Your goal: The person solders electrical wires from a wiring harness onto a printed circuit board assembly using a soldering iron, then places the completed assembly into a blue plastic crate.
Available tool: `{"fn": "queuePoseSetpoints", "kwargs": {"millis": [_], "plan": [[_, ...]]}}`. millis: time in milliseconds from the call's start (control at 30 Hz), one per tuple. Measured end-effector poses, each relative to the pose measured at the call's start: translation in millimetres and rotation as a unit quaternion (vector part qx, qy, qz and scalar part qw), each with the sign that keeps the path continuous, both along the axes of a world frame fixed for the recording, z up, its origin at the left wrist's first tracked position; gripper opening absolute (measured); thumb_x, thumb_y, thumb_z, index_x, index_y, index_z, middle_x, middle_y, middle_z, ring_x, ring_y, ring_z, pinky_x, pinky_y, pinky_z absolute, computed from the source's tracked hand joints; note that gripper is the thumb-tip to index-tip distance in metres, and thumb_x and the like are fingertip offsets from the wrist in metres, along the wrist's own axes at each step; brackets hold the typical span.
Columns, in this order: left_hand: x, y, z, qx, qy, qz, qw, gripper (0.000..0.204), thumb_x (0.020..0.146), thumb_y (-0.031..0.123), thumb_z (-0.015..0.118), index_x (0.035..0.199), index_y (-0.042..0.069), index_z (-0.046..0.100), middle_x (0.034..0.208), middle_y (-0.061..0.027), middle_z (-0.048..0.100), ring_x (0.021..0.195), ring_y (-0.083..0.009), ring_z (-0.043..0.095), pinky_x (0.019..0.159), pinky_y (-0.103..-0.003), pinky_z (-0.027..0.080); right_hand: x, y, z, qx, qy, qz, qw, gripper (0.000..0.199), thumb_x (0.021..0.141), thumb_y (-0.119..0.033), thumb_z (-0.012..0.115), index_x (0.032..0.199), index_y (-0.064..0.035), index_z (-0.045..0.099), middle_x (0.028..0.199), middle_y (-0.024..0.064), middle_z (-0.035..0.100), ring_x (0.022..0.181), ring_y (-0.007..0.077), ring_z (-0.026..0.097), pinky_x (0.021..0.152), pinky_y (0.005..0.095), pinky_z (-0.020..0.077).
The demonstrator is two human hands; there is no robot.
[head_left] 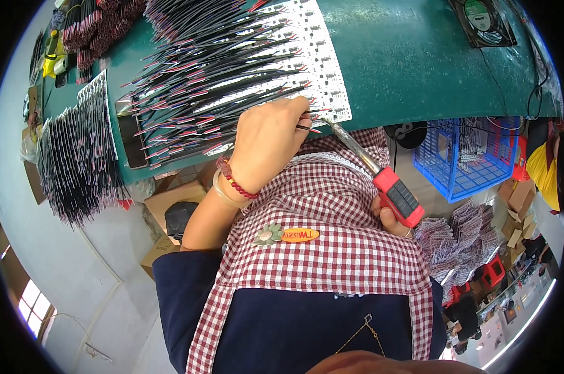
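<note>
My left hand (268,132) is closed, thumb and finger pinching a thin black-and-red wire (309,129) at the near corner of a white circuit board panel (325,62). Rows of black, red and white wires (213,84) stick out leftward from the panel and partly cover it. In my right hand (391,219), fingers wrapped round its red and black handle, is a soldering iron (364,154). Its tip points up and left, close to the panel's near edge and the pinched wire. Whether the tip touches the joint is too small to tell.
A small fan (489,26) sits at the far right of the green table (397,68), its cable trailing down. Wired boards (79,159) hang over the left edge, beside a dark flat phone-like thing (130,140). Below the right edge stand a blue crate (447,177) and heaped wired boards (459,234).
</note>
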State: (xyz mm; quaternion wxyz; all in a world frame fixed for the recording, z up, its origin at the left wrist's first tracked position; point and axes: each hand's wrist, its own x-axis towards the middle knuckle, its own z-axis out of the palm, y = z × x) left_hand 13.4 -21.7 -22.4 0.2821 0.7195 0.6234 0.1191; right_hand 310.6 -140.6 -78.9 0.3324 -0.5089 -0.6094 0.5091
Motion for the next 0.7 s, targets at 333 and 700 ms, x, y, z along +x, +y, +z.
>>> {"fn": "queuePoseSetpoints", "kwargs": {"millis": [333, 700], "plan": [[0, -1, -1, -0.003, 0.000, 0.000, 1.000, 0.011, 0.078, 0.013, 0.068, 0.084, 0.006, 0.062, 0.079, -0.0095, 0.067, 0.068, -0.0303, 0.064, 0.059, -0.038, 0.048, 5, -5, -1, -0.021, 0.092, -0.026, 0.995, 0.026, 0.083, -0.025, 0.068, 0.074, -0.0019, 0.062, 0.066, 0.0063, 0.060, 0.055, 0.0180, 0.057, 0.049, 0.0291, 0.0432], [-3, 0, -5, 0.013, -0.022, -0.010, 1.000, 0.008, 0.078, 0.013, 0.067, 0.082, 0.007, 0.063, 0.077, -0.0091, 0.066, 0.067, -0.0298, 0.064, 0.058, -0.038, 0.048, 2, 4, 3, -0.003, 0.036, 0.018, 0.999, 0.025, 0.082, -0.026, 0.068, 0.076, -0.0022, 0.063, 0.068, 0.0063, 0.060, 0.056, 0.0175, 0.058, 0.049, 0.0294, 0.0443]]}}
